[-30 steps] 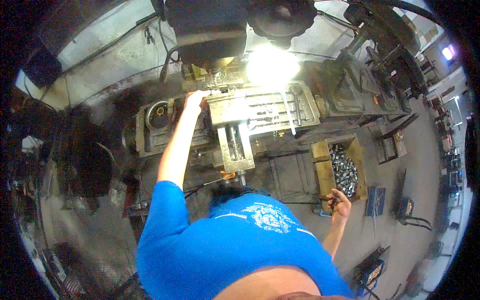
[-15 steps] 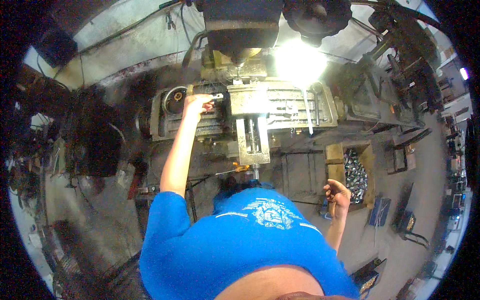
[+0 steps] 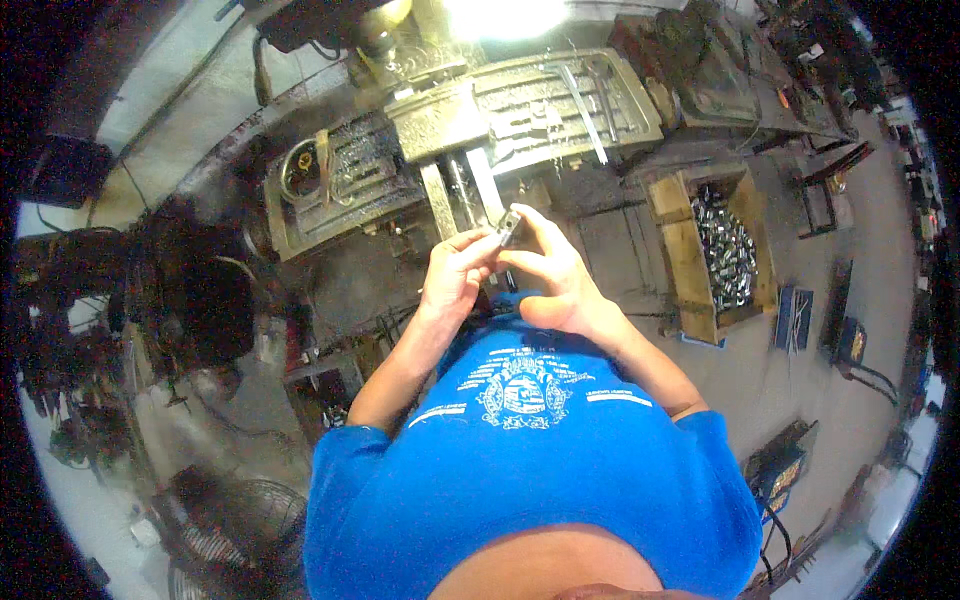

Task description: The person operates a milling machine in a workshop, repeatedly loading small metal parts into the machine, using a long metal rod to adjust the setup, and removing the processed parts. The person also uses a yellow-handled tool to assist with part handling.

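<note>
A small shiny metal block with a hole (image 3: 510, 224) is held up in front of my chest. My left hand (image 3: 456, 278) pinches its near end between thumb and fingers. My right hand (image 3: 556, 275) has its fingers curled against the far, right side of the block, so both hands are on it. Just beyond them is the machine vise (image 3: 440, 118), with its screw and rails running toward me. The vise sits on the slotted, chip-strewn table of a milling machine (image 3: 360, 165).
To the right stands a wooden box (image 3: 690, 260) full of small metal pieces. A long bright bar (image 3: 585, 115) lies across the machine table's right part. Beyond the box is a blue tray (image 3: 794, 318) with thin rods. A fan (image 3: 245, 520) stands at the lower left.
My left hand has brought the metal block from the left of the vise back toward my chest. My right hand has moved in from beside the wooden box to meet it. The view has tilted.
</note>
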The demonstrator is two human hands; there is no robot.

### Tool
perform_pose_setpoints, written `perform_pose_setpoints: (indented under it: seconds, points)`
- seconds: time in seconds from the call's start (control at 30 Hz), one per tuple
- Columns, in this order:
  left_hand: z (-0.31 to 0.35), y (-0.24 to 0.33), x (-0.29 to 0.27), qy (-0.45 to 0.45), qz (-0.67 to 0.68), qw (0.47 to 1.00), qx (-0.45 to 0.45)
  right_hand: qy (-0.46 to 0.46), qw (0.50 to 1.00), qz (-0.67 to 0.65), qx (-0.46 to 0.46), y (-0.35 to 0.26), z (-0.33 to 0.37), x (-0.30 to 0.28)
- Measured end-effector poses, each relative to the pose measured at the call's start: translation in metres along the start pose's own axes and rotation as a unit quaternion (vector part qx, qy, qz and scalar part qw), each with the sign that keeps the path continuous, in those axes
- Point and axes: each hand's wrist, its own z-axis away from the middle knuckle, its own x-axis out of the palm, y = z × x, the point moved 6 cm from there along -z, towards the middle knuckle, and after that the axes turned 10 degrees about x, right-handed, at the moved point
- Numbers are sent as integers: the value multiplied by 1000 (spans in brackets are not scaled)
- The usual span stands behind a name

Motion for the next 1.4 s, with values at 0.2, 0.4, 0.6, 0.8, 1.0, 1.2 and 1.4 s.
perform_pose_setpoints:
  seconds: [0.2, 0.4, 0.6, 0.8, 1.0, 1.2, 1.4]
  points:
    - [15, -29, 20, -7, -28, 998, -47, 13, 999, -8, 30, 25, 30, -4]
    - [26, -51, 30, -9, -79, 994, -74, 2, 997, -53, 58, 46, 57, -11]
    - [40, -73, 35, -10, -93, 993, -76, -10, 997, -50, 64, 51, 80, -21]
    - [60, -89, 37, 0, -88, 993, -76, -42, 997, -44, 43, 49, 95, -24]
    - [89, -89, 8, 18, -101, 994, -41, -5, 995, 77, 66, 57, 110, -76]
    - [133, -91, -57, 109, -64, 992, 23, 154, 920, 302, 195, 208, 189, -225]
    - [204, -94, -110, 205, -19, 974, 92, 173, 842, 508, 44, 214, 168, -236]
